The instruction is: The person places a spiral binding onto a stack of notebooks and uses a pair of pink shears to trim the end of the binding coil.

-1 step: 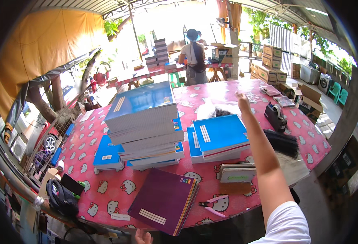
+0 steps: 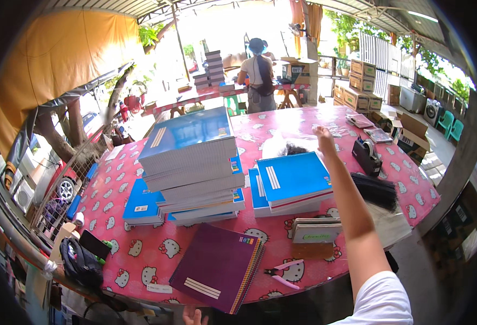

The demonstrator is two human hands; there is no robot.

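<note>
My left hand (image 2: 194, 315) is at the lower edge, just below the table's front rim. Its fingers are loosely bent and apart, with nothing seen in them. Just above it lies a purple spiral notebook (image 2: 217, 268), tilted on the table with others beneath it. My right arm reaches far across the table. At its end my right hand (image 2: 324, 140) is closed beside a clear plastic bag (image 2: 274, 147) with black bits in it; what the fingers hold is too small to make out. Below the bag sits a short stack of blue notebooks (image 2: 295, 176).
A tall stack of blue notebooks (image 2: 189, 135) stands left of centre. Pink-handled pliers (image 2: 284, 274), a wooden card holder (image 2: 315, 250), a tape dispenser (image 2: 367, 157) and black binding coils (image 2: 375, 190) lie rightward. A person (image 2: 258, 76) stands at a farther table.
My right hand has shifted very slightly, and my left hand a little to the right. The notebooks stay in place.
</note>
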